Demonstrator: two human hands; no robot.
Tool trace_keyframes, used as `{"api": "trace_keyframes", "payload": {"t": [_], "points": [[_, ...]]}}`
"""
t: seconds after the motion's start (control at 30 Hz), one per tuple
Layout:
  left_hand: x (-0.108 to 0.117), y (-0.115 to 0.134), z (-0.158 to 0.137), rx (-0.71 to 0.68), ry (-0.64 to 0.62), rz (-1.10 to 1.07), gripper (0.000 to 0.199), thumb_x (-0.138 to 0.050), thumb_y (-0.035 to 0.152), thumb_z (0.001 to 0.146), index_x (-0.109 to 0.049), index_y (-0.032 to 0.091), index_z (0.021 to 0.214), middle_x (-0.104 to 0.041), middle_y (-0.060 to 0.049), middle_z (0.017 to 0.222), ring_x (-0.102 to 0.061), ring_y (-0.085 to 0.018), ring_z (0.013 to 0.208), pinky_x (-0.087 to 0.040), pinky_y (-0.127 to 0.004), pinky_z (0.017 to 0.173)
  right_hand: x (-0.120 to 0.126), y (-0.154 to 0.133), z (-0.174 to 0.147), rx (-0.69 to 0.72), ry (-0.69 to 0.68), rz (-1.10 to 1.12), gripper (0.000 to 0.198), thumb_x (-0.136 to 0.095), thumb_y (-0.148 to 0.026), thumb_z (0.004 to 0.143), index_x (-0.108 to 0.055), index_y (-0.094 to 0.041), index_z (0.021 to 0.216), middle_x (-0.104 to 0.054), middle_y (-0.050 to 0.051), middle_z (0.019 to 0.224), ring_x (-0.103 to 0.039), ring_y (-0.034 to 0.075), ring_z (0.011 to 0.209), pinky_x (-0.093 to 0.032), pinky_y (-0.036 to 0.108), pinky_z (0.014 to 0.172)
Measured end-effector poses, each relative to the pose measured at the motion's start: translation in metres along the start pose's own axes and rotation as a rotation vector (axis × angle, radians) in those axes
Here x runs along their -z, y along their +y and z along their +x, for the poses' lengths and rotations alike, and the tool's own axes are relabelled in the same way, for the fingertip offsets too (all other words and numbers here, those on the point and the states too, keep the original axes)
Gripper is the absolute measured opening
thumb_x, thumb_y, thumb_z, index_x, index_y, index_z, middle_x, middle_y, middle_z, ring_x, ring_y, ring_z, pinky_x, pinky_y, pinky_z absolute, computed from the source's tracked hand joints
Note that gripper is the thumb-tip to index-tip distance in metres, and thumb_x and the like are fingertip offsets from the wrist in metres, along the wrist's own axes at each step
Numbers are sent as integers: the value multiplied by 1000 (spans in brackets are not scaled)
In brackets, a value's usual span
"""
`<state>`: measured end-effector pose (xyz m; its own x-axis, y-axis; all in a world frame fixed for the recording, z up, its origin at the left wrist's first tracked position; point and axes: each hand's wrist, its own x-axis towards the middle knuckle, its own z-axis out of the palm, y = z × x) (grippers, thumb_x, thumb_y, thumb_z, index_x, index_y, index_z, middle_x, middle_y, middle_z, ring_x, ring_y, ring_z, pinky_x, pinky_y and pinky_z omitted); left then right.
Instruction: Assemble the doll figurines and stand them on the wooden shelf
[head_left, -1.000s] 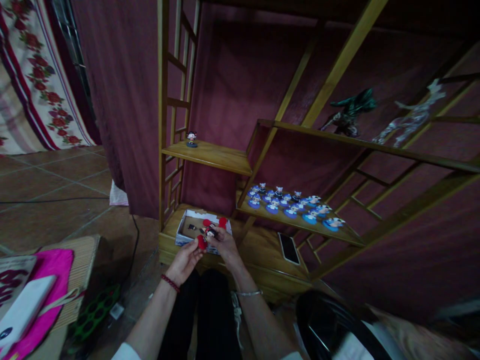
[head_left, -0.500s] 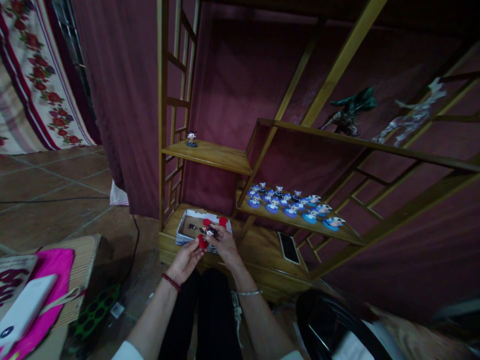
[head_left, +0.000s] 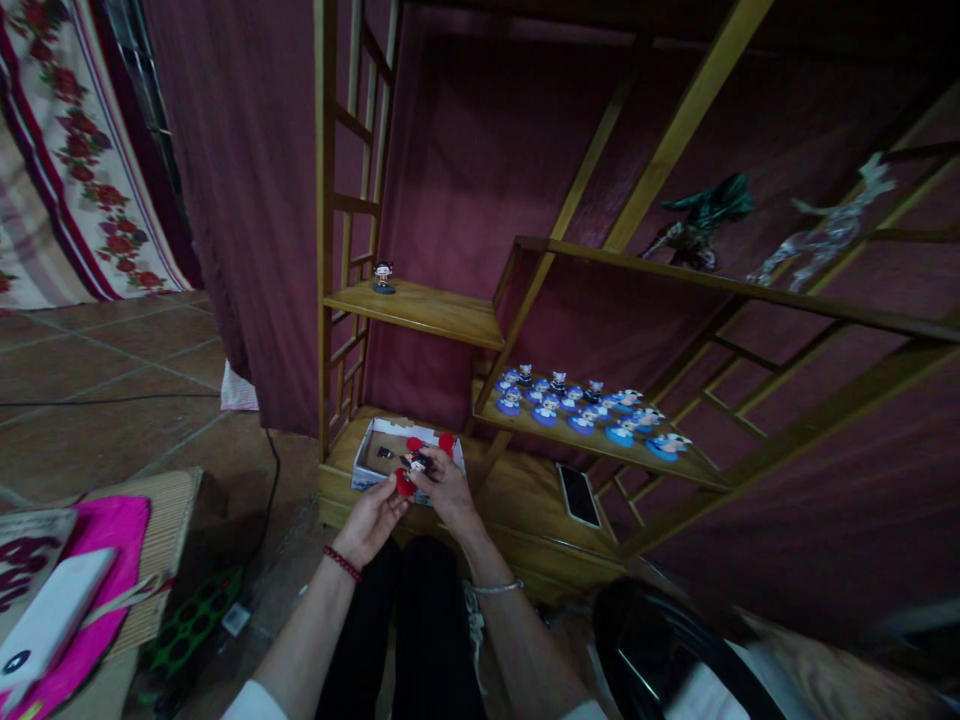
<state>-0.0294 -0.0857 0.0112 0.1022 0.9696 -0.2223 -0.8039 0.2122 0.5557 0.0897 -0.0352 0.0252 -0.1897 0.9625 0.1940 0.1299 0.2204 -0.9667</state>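
Holding red disc (head_left: pixel 404 484) in left hand (head_left: pixel 375 516), thumb and fingers closed on its edge; holding small doll (head_left: pixel 415 461) in right hand (head_left: pixel 448 490), fingertips clamped around it; both over near side of shallow box (head_left: pixel 364 472) on low wooden shelf (head_left: pixel 517 490); cannot tell touching from joined between doll and disc, contact partly hidden by fingers.

Possible faults, as judged: slip of doll if squeezed off-centre, being small with little to grip; bending or snapping of a thin part if twisted hard against disc; crooked seating if pressed by feel alone in dim light; upon loss of grip, likely to drop among other red discs (head_left: pixel 415 443) and small dark piece (head_left: pixel 385 453) inside box, or over near wall to floor if held too far back; shifting of box if bumped by either hand; toppling of lone figure (head_left: pixel 383 277) on upper left shelf (head_left: pixel 427 312) if brushed during a hasty lift; phone (head_left: pixel 577 496) well clear, low risk.
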Motion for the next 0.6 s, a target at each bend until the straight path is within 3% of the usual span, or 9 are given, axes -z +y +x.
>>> {"api": "trace_keyframes", "payload": {"t": [0.6], "points": [[-5, 3, -4, 14, -16, -10, 10, -52, 17, 77, -60, 11, 79, -64, -6, 72, -58, -10, 61, -44, -21, 60, 3, -30, -6, 53, -111, -85, 31, -57, -19, 62, -52, -20, 92, -61, -1, 77, -59, 14, 69, -48, 28, 68]]}}
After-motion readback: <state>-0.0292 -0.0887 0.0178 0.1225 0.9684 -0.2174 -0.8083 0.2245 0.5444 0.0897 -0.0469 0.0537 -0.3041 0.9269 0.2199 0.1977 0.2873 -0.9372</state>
